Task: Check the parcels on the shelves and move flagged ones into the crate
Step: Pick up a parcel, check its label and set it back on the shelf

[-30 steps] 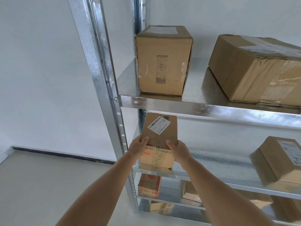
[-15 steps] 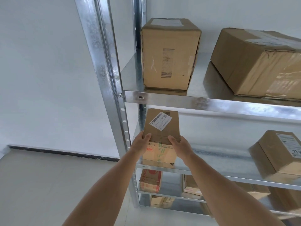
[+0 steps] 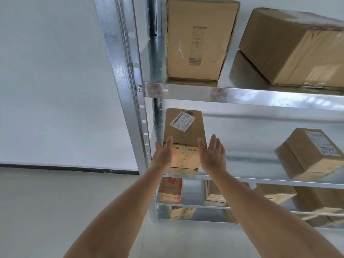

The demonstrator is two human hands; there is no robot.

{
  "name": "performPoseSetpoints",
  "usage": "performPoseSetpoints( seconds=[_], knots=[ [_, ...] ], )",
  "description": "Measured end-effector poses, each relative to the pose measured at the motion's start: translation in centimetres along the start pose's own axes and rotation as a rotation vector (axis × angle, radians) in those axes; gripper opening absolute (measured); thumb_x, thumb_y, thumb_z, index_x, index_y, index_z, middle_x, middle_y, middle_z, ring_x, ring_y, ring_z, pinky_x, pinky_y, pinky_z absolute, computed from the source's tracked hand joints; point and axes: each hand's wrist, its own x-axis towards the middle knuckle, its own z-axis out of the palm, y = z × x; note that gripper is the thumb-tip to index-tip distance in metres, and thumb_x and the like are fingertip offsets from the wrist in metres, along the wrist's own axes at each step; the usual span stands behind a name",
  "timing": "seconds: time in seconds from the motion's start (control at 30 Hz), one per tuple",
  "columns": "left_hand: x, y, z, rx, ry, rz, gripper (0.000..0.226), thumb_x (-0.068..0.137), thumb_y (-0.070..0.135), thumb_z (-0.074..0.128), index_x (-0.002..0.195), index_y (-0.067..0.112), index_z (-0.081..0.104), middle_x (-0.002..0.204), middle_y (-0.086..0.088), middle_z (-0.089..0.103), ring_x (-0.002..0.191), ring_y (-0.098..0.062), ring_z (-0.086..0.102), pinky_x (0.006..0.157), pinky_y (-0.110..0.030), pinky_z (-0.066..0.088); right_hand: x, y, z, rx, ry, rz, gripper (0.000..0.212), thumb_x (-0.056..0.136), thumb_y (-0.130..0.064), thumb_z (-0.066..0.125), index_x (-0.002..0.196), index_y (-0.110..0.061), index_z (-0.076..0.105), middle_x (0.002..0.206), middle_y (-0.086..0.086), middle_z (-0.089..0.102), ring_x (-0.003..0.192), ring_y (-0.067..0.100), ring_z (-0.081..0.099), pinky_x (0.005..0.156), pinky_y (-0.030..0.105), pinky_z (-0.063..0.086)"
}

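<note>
A small cardboard parcel (image 3: pixel 183 135) with a white barcode label on top stands at the left end of the second metal shelf (image 3: pixel 260 180). My left hand (image 3: pixel 162 155) and my right hand (image 3: pixel 212 153) are in front of its two lower corners, fingers straight and apart, palms facing each other. Neither hand grips the parcel; the left fingertips overlap its left edge. No crate is in view.
On the top shelf (image 3: pixel 242 94) stand a tall box (image 3: pixel 197 38) and a big taped box (image 3: pixel 297 47). Another labelled parcel (image 3: pixel 312 151) lies at the right of the second shelf. Lower shelves hold more boxes (image 3: pixel 170 189). The steel upright (image 3: pixel 122 75) is at left.
Both hands have let go of the small parcel and opened, drawing slightly back. The parcel now rests on the shelf. The view has tilted up and come closer.
</note>
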Motion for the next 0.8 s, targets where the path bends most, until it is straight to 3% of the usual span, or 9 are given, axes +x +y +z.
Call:
performPoseSetpoints(
  seconds=[0.03, 0.13, 0.2, 0.27, 0.37, 0.5, 0.63, 0.73, 0.8],
  knots=[
    [-0.8, -0.4, 0.2, 0.017, 0.0, 0.013, 0.083, 0.102, 0.071, 0.021, 0.162, 0.014, 0.017, 0.147, -0.012, 0.058, 0.123, -0.033, 0.063, 0.095, -0.047, 0.053, -1.0, 0.4, -0.2, -0.054, 0.018, -0.045, 0.092, 0.094, -0.077, 0.006, 0.164, -0.017, 0.0, 0.172, 0.013, 0.006, 0.158, 0.033, 0.004, 0.128, 0.05, 0.01],
    [-3.6, -1.6, 0.8, 0.069, 0.001, 0.123, 0.071, 0.103, 0.068, 0.021, 0.151, 0.017, 0.032, 0.141, -0.01, 0.061, 0.106, -0.025, 0.063, 0.081, -0.04, 0.053, -4.0, 1.8, -0.4, -0.194, 0.036, -0.18, 0.089, 0.096, -0.075, 0.007, 0.164, -0.018, -0.007, 0.172, 0.009, -0.01, 0.158, 0.03, -0.011, 0.127, 0.048, 0.003],
    [-5.4, -2.6, 1.3, 0.164, 0.017, 0.182, 0.071, 0.104, 0.066, 0.024, 0.157, 0.019, 0.023, 0.154, -0.011, 0.051, 0.126, -0.03, 0.057, 0.098, -0.047, 0.051, -5.9, 3.0, -0.6, -0.267, 0.025, -0.249, 0.087, 0.098, -0.072, 0.007, 0.164, -0.018, -0.008, 0.172, 0.008, -0.013, 0.158, 0.029, -0.014, 0.128, 0.048, 0.001],
    [-7.5, -4.0, 1.5, 0.302, 0.049, 0.228, 0.08, 0.104, 0.064, 0.029, 0.165, 0.017, 0.007, 0.166, -0.01, 0.032, 0.149, -0.031, 0.037, 0.115, -0.051, 0.037, -8.0, 4.2, -0.8, -0.329, -0.001, -0.297, 0.086, 0.097, -0.073, 0.001, 0.164, -0.019, -0.008, 0.172, 0.008, -0.013, 0.158, 0.029, -0.016, 0.129, 0.048, 0.0],
    [-9.9, -6.6, 1.8, 0.532, 0.096, 0.287, 0.086, 0.104, 0.067, 0.028, 0.166, 0.013, 0.001, 0.173, -0.011, 0.01, 0.16, -0.028, 0.012, 0.129, -0.046, 0.015, -10.9, 5.9, -1.3, -0.375, -0.034, -0.358, 0.092, 0.088, -0.073, -0.011, 0.164, -0.021, -0.008, 0.172, 0.007, -0.014, 0.158, 0.028, -0.016, 0.128, 0.049, -0.002],
    [-13.3, -10.0, 3.1, 0.866, 0.213, 0.358, 0.085, 0.102, 0.074, 0.012, 0.165, 0.022, -0.012, 0.173, -0.008, -0.015, 0.161, -0.024, -0.013, 0.13, -0.044, -0.008, -14.2, 8.6, -0.9, -0.428, -0.078, -0.421, 0.087, 0.091, -0.07, -0.009, 0.164, -0.022, -0.008, 0.171, 0.007, -0.016, 0.157, 0.03, -0.016, 0.128, 0.054, -0.001],
    [-15.4, -12.9, 4.3, 1.042, 0.263, 0.526, 0.085, 0.1, 0.073, 0.011, 0.167, 0.021, -0.001, 0.174, -0.011, -0.013, 0.161, -0.029, -0.008, 0.129, -0.049, -0.003, -16.1, 10.9, 1.1, -0.43, -0.005, -0.45, 0.072, 0.103, -0.059, 0.016, 0.162, -0.018, 0.01, 0.17, 0.017, 0.013, 0.156, 0.041, 0.015, 0.12, 0.064, 0.027],
    [-15.1, -14.6, 5.6, 1.074, 0.301, 0.56, 0.084, 0.102, 0.067, 0.03, 0.167, 0.019, 0.008, 0.175, -0.012, -0.002, 0.161, -0.031, 0.006, 0.129, -0.049, 0.004, -16.3, 11.6, 3.1, -0.402, 0.027, -0.447, 0.071, 0.103, -0.058, 0.016, 0.162, -0.018, 0.012, 0.17, 0.018, 0.014, 0.156, 0.041, 0.017, 0.12, 0.063, 0.023],
    [-14.7, -15.5, 6.4, 1.048, 0.299, 0.58, 0.085, 0.101, 0.066, 0.03, 0.167, 0.021, 0.002, 0.174, -0.011, 0.004, 0.16, -0.031, 0.014, 0.127, -0.05, 0.011, -16.3, 12.3, 4.6, -0.411, 0.047, -0.455, 0.072, 0.104, -0.057, 0.016, 0.164, -0.018, 0.012, 0.171, 0.018, 0.011, 0.156, 0.041, 0.015, 0.122, 0.062, 0.018]
  ],
)
